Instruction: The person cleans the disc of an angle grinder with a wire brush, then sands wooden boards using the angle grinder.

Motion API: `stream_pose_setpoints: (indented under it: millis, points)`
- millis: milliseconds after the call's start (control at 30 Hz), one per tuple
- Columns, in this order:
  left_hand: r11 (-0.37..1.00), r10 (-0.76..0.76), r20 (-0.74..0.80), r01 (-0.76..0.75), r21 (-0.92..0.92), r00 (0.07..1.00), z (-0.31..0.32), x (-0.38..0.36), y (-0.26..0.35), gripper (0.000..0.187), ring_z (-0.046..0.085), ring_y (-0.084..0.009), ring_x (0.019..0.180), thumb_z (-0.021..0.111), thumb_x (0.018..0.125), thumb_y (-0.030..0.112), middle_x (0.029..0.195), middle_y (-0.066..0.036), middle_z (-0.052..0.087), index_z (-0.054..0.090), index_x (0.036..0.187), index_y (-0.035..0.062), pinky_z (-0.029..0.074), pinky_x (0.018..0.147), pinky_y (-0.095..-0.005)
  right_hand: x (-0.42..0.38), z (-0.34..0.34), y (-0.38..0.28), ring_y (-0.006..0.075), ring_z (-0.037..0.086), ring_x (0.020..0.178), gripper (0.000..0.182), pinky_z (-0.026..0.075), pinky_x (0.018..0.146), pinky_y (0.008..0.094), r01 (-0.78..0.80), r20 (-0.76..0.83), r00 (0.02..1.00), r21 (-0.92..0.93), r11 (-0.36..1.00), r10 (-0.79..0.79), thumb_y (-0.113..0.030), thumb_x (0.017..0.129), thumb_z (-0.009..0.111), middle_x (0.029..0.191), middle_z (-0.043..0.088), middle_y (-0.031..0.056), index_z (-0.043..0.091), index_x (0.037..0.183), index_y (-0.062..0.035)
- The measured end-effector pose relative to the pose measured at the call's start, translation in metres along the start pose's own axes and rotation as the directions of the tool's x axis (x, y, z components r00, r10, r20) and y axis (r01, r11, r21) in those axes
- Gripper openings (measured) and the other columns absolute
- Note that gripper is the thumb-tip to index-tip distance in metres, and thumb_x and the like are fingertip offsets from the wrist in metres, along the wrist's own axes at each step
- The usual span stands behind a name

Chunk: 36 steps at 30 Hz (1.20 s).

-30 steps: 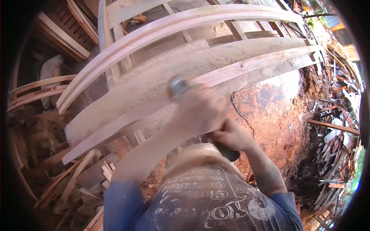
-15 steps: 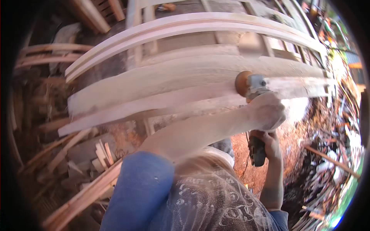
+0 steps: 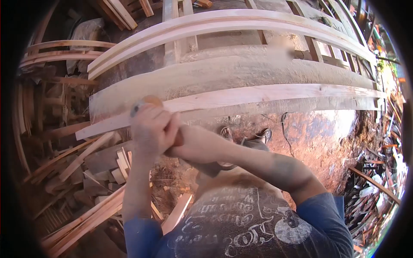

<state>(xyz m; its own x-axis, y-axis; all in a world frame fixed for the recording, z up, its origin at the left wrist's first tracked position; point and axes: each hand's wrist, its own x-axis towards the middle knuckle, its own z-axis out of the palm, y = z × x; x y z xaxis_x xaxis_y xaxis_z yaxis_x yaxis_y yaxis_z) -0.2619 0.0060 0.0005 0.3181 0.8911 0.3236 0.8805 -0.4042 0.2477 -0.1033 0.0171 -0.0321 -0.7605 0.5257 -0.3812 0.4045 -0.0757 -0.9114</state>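
An angle grinder (image 3: 151, 101) with a round tan sanding disc rests at the left part of a long pale plank (image 3: 258, 95). My left hand (image 3: 149, 127) is closed round the grinder's front end, blurred by motion and covering most of it. Behind it, my right hand (image 3: 191, 144) wraps round the rear of the grinder's body. The disc meets the plank's upper face. Under the plank lies a wide, dusty board (image 3: 232, 75).
Beyond the board, a pair of pale strips (image 3: 232, 19) spans the frame. Scrap wood (image 3: 97, 176) heaps at the left, and longer boards (image 3: 86, 219) lie below it. A dark cable (image 3: 286, 133) runs over the reddish ground. Splintered debris (image 3: 374, 189) covers the right side.
Both hands have carried the grinder leftward along the plank, from right of the middle to near its left end. My right arm now crosses in front of my body.
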Motion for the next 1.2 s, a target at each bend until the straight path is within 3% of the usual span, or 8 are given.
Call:
stream_pose_setpoints:
  millis: [233,333,467,500,767,800,1000,1200]
  points:
    - [0.951,0.227,-0.035,-0.230,-0.207,0.973,0.036,0.040,0.069,0.016,0.063,-0.0248,0.067,0.070,0.078,0.013,0.069,-0.007,0.064,0.062,0.065,0.0090,0.051,0.075,-0.0401,-0.085,-0.042,0.014,0.0377,0.070,0.095,0.041,0.054,0.087,0.0447,-0.204,-0.036,0.977,0.099,0.974,0.209,-0.033,0.090,0.064,0.103,0.071,0.0232,0.066,0.113,0.0002]
    - [0.851,0.432,0.013,-0.403,-0.336,0.902,0.097,0.071,0.141,0.008,0.063,-0.0185,0.062,0.069,0.070,0.016,0.065,-0.005,0.065,0.067,0.063,0.0125,0.052,0.072,-0.0354,-0.165,-0.041,0.086,0.0155,0.068,0.074,0.017,0.056,0.066,0.0300,0.009,-0.464,0.875,0.293,0.956,0.134,-0.010,0.088,0.073,0.083,0.071,0.0064,0.070,0.102,0.0000]
    - [0.641,0.666,-0.040,-0.599,-0.481,0.745,0.153,0.125,0.234,0.009,0.066,-0.0120,0.059,0.070,0.068,0.023,0.058,0.001,0.067,0.073,0.060,0.0209,0.051,0.061,-0.0308,-0.249,-0.065,0.110,0.0184,0.066,0.064,0.026,0.055,0.058,0.0330,-0.030,-0.512,0.654,0.718,0.695,0.557,-0.019,0.086,0.075,0.080,0.068,0.0079,0.065,0.100,0.0005]
    - [0.656,0.722,0.129,-0.614,-0.439,0.679,0.151,0.143,0.254,0.013,0.069,-0.0131,0.065,0.068,0.073,0.026,0.066,-0.001,0.072,0.076,0.065,0.0194,0.052,0.064,-0.0319,-0.261,-0.074,0.120,0.0190,0.065,0.063,0.026,0.055,0.057,0.0335,-0.017,-0.571,0.598,0.692,0.722,0.562,-0.021,0.086,0.074,0.080,0.067,0.0087,0.065,0.100,0.0000]
    - [0.559,0.730,-0.120,-0.689,-0.462,0.673,0.201,0.178,0.287,0.013,0.067,-0.0192,0.064,0.068,0.073,0.023,0.069,-0.001,0.069,0.072,0.062,0.0178,0.054,0.063,-0.0327,-0.259,-0.098,0.118,0.0192,0.065,0.057,0.021,0.053,0.049,0.0318,0.123,-0.687,0.371,0.703,0.700,0.625,-0.017,0.092,0.066,0.079,0.066,0.0114,0.062,0.099,0.0015]
    - [0.565,0.689,-0.196,-0.686,-0.457,0.698,0.200,0.164,0.270,0.012,0.065,-0.0203,0.057,0.069,0.069,0.022,0.062,-0.001,0.065,0.069,0.057,0.0175,0.054,0.058,-0.0348,-0.261,-0.094,0.129,0.0193,0.066,0.064,0.025,0.055,0.056,0.0323,0.061,-0.585,0.554,0.739,0.671,0.593,-0.018,0.089,0.070,0.083,0.066,0.0100,0.063,0.102,0.0013]
    - [0.805,0.535,0.032,-0.497,-0.324,0.844,0.107,0.103,0.156,0.017,0.064,-0.0178,0.072,0.066,0.084,0.020,0.071,-0.003,0.066,0.066,0.069,0.0121,0.051,0.075,-0.0346,-0.172,-0.069,0.067,0.0192,0.068,0.095,0.030,0.056,0.083,0.0340,-0.022,-0.431,0.874,0.422,0.906,0.222,-0.010,0.087,0.073,0.103,0.072,0.0124,0.067,0.112,0.0038]
    - [0.962,0.223,-0.001,-0.220,-0.161,0.975,0.052,0.059,0.108,0.018,0.063,-0.0250,0.067,0.072,0.080,0.016,0.067,-0.007,0.063,0.063,0.066,0.0081,0.049,0.071,-0.0381,-0.116,-0.063,0.038,0.0425,0.068,0.096,0.046,0.053,0.086,0.0458,-0.093,-0.157,0.982,0.072,0.993,0.103,-0.039,0.087,0.069,0.102,0.069,0.0287,0.068,0.106,0.0031]
